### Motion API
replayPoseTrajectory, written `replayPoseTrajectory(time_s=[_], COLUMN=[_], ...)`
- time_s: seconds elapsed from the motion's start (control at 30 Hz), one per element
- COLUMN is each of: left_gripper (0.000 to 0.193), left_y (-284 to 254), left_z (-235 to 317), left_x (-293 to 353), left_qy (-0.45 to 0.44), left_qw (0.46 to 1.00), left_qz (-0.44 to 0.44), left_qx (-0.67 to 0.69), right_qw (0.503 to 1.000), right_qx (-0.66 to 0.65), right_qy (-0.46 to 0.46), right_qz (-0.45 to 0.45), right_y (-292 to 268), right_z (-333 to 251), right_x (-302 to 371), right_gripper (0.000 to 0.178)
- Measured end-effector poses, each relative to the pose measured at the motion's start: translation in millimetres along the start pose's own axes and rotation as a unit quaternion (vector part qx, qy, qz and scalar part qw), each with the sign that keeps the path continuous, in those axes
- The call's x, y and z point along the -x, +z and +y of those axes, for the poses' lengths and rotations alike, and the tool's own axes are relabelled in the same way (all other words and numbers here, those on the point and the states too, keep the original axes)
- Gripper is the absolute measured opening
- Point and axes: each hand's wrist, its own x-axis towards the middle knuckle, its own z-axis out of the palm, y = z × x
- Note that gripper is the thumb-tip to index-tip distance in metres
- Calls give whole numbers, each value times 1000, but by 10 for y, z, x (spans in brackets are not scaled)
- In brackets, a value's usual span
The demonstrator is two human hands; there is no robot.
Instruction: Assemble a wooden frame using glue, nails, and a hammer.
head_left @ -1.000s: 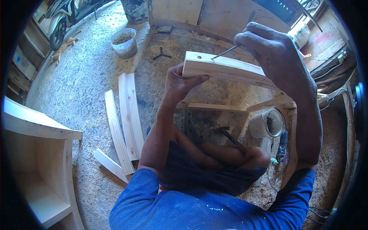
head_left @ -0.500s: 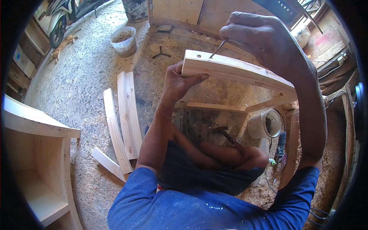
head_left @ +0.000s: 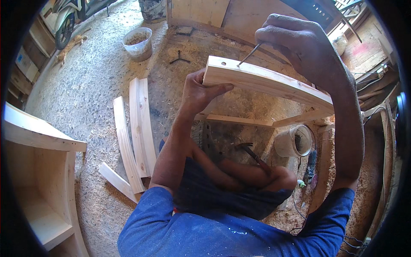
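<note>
My left hand [head_left: 198, 93] is closed around the left end of a pale wooden frame piece [head_left: 269, 85], its thumb along the near face. The piece is held up in front of me, its narrow edge facing up. A round hole shows in that edge close to the end. In a fist, my right hand [head_left: 295, 38] grips a thin metal rod [head_left: 249, 55], slanting down to the left. The rod's tip meets the top edge a little right of the hole; whether it has a handle is hidden in the fist.
A hammer [head_left: 250, 153] lies by my crossed legs. Several loose wooden strips [head_left: 139, 124] lie on the floor at left, beside a wooden cabinet [head_left: 47, 143]. A tub of shavings [head_left: 138, 46] stands ahead, a white bucket [head_left: 286, 144] at right. Further left lies a cat [head_left: 70, 48].
My right hand has shifted slightly right and down, tilting the rod flatter. The rod's tip still rests near the same spot. My left hand keeps its hold.
</note>
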Motion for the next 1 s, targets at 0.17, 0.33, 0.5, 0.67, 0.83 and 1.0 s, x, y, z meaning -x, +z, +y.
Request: replayPoseTrajectory(time_s=[0.17,0.33,0.5,0.67,0.83,1.0], left_gripper=[33,35,35,36,35,32], left_y=[13,13,-1,-2,-41,-31], left_z=[64,36,42,52,79,55], left_x=[16,6,24,27,-54,-87], left_qy=[-17,-24,-14,-23,-21,0], left_qw=[1000,1000,1000,1000,1000,1000], left_qz=[7,5,2,6,-8,-6], left_qx=[0,11,0,7,8,-7], right_qw=[1000,1000,999,998,993,989], right_qx=[-1,6,-44,-62,-79,35], right_qy=[9,-20,-7,11,-14,94], right_qz=[-3,-3,4,14,84,113], right_y=[-31,-11,51,136,347,321], right_z=[-1,20,90,95,237,-92], right_x=[8,6,-30,21,117,96], right_gripper=[21,19,20,22,22,27])
